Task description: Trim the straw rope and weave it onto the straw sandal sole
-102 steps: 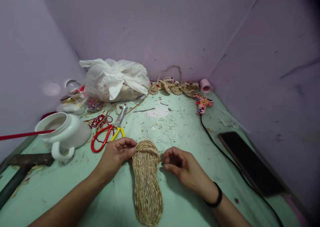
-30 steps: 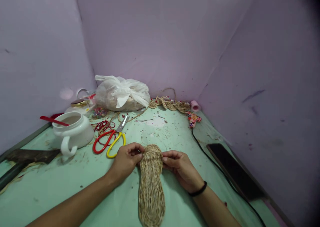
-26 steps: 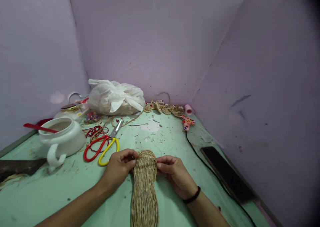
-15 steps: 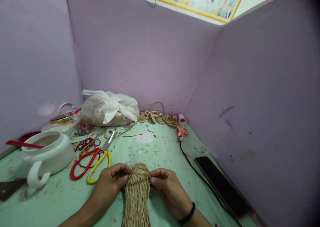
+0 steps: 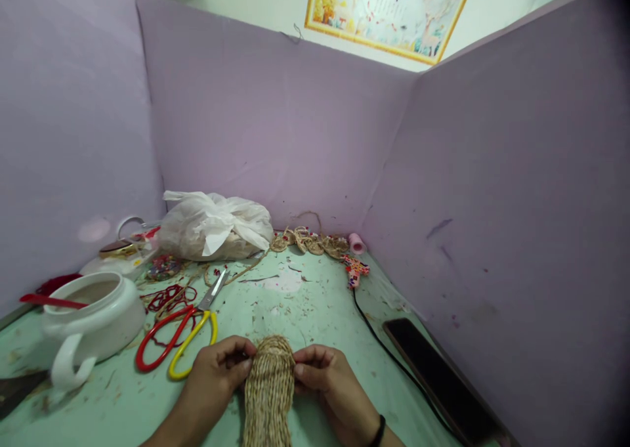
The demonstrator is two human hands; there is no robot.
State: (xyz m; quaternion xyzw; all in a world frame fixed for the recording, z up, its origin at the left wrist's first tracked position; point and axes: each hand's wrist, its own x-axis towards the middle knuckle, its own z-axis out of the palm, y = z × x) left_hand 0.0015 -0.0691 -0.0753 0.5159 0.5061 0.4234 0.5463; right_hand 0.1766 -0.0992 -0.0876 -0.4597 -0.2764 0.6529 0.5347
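A woven straw piece (image 5: 269,394) with lengthwise ribs and a rounded top lies between my hands at the bottom centre. My left hand (image 5: 219,375) pinches its left edge near the top, thumb against fingers. On the opposite edge, my right hand (image 5: 329,378) grips it in the same way, with a dark band round the wrist. Scissors (image 5: 189,329) with one red and one yellow handle lie open beyond my left hand. Red cord (image 5: 170,297) is tangled beside them.
At left stands a white pot (image 5: 101,316) with a red stick across it. Behind are a white plastic bag (image 5: 216,227) and straw coils (image 5: 308,240). A patterned glue gun (image 5: 355,271) with a black cable and a dark phone (image 5: 438,375) lie right. Purple panels (image 5: 275,119) surround the green table (image 5: 295,309).
The whole view has shifted, so the table things appear slightly lower. Both hands keep their hold on the straw piece.
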